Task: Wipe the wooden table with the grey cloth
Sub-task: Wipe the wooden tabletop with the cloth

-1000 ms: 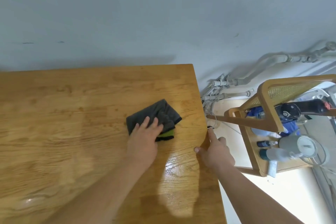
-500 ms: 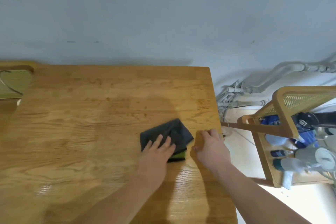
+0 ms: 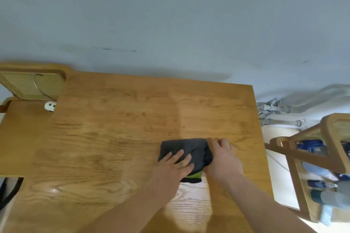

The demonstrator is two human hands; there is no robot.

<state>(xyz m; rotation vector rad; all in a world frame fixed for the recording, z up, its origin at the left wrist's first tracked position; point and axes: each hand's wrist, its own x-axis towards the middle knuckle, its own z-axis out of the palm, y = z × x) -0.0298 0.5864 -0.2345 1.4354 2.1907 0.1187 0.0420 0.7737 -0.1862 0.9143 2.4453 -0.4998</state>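
A folded grey cloth (image 3: 186,149) with a green patch at its near edge lies on the wooden table (image 3: 117,138), right of the middle. My left hand (image 3: 173,168) lies flat on the cloth's near half, fingers spread. My right hand (image 3: 223,159) rests against the cloth's right edge, fingertips curled at its far right corner; whether they pinch the fabric is blurred. The hands hide the cloth's near side.
A grey wall runs behind the table. A cane-backed chair (image 3: 28,85) stands at the left, with a small white object (image 3: 49,106) on its seat. A second wooden chair (image 3: 322,157) with bottles and a blue item stands at the right, pipes (image 3: 274,111) behind it.
My right hand left the table's right edge and moved left onto the cloth's right side. The view swung left, bringing the left chair into sight. My left hand stayed on the cloth.
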